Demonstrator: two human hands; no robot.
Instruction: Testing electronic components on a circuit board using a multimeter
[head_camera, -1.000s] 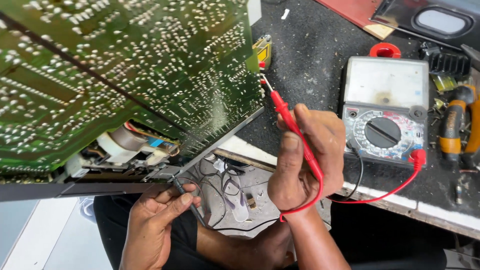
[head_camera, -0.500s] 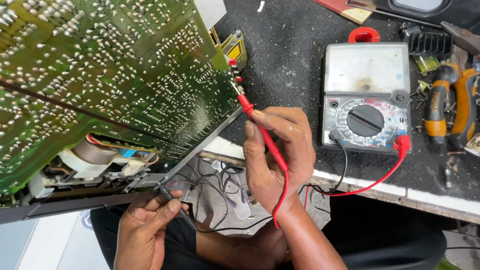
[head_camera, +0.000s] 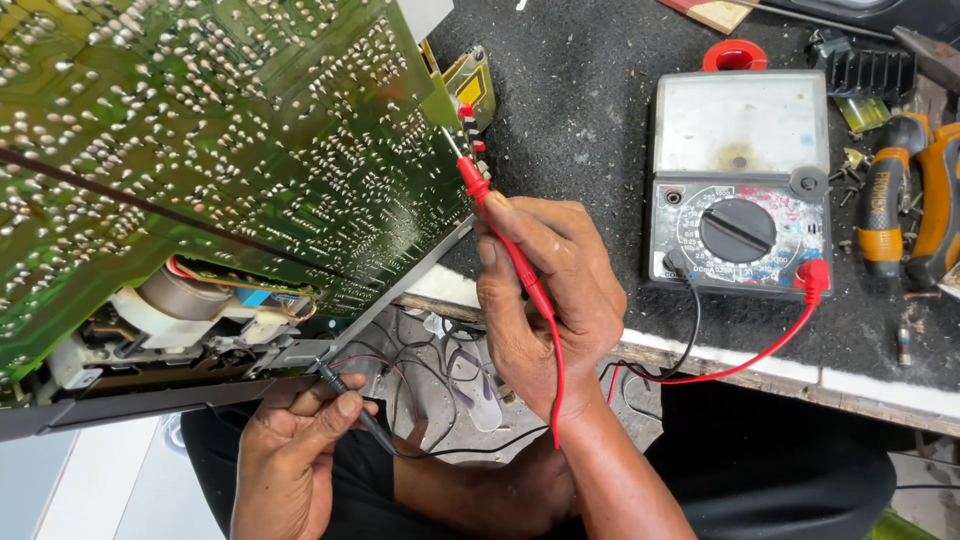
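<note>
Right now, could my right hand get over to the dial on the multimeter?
Probably yes. The right hand lies just left of the multimeter, with only bare black mat between them. But it is gripping the red probe against the circuit board, so it would have to lift that off.

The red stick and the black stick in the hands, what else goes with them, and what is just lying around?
In use:
right hand with red probe
left hand with black probe
green circuit board
meter, wired to both probes

Lying about:
orange-handled pliers
red tape roll
black finned metal part
</note>
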